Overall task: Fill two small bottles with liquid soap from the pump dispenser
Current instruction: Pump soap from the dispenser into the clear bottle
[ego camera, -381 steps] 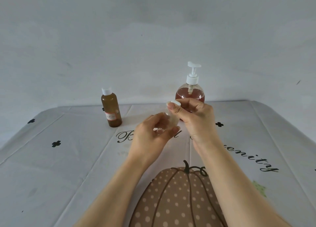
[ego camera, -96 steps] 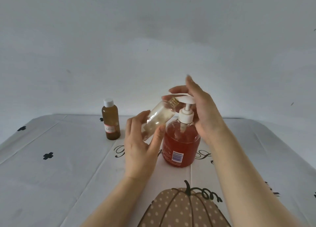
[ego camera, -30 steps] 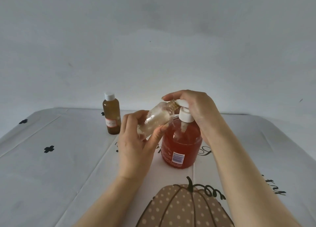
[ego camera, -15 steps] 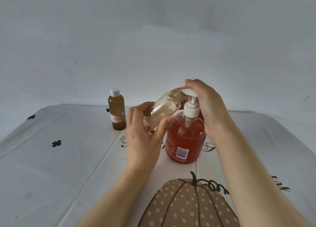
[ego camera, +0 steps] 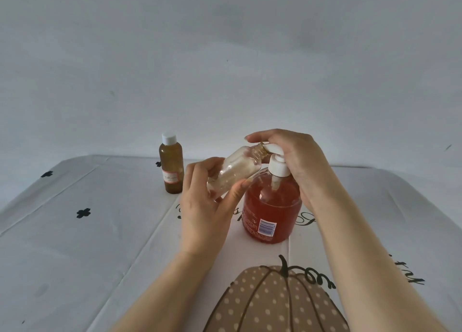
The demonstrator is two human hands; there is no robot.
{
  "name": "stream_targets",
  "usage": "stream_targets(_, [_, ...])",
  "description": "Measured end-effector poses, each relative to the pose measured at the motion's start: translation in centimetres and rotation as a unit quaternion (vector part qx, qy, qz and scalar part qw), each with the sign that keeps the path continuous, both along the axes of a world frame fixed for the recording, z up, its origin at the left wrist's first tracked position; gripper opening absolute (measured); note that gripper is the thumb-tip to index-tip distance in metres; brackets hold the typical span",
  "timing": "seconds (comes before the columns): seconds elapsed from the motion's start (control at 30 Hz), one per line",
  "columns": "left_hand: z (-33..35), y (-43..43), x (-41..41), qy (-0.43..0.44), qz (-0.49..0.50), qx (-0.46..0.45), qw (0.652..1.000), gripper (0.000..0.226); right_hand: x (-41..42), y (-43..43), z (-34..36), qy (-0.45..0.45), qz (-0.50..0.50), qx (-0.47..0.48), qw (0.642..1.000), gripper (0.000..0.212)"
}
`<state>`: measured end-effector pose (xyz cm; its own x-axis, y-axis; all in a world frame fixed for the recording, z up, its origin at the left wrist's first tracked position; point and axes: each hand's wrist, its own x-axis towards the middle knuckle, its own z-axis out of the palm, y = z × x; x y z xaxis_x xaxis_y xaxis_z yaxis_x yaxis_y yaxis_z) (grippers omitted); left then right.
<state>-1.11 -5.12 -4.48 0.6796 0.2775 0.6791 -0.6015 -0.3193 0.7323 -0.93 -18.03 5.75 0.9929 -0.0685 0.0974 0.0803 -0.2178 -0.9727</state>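
1. While the pump dispenser (ego camera: 271, 206) stands at centre, my right hand (ego camera: 297, 161) curls its fingers over the pump head, pressing.
2. My left hand (ego camera: 205, 206) grips the tilted clear bottle (ego camera: 235, 174), mouth at the spout. It looks nearly empty to me, so it needs more pumps.
3. The capped bottle (ego camera: 171, 166) waits at the dispenser's ten o'clock.

Open tabletop (ego camera: 75, 244) left, save a capped bottle (ego camera: 171, 166) at the back. The dispenser (ego camera: 271, 211) blocks the middle; left hand (ego camera: 202, 206), gripping a small bottle (ego camera: 235, 171), and right hand (ego camera: 295, 156) crowd its pump.
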Motion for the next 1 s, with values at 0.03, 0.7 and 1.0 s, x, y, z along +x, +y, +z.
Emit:
stream_targets(0.03, [0.0,0.0,0.1,0.003,-0.007,-0.006,1.000,0.051,0.0,0.0,0.0,-0.008,-0.003,-0.002,1.000,0.030])
stream_targets(0.7, [1.0,-0.4,0.1,-0.015,0.019,-0.001,1.000,0.051,-0.4,-0.1,0.1,-0.043,-0.032,0.013,0.998,0.031])
stream_targets(1.0, [0.2,-0.1,-0.1,-0.004,0.020,0.017,1.000,0.052,-0.1,-0.3,-0.5,-0.007,-0.029,-0.014,0.999,0.035])
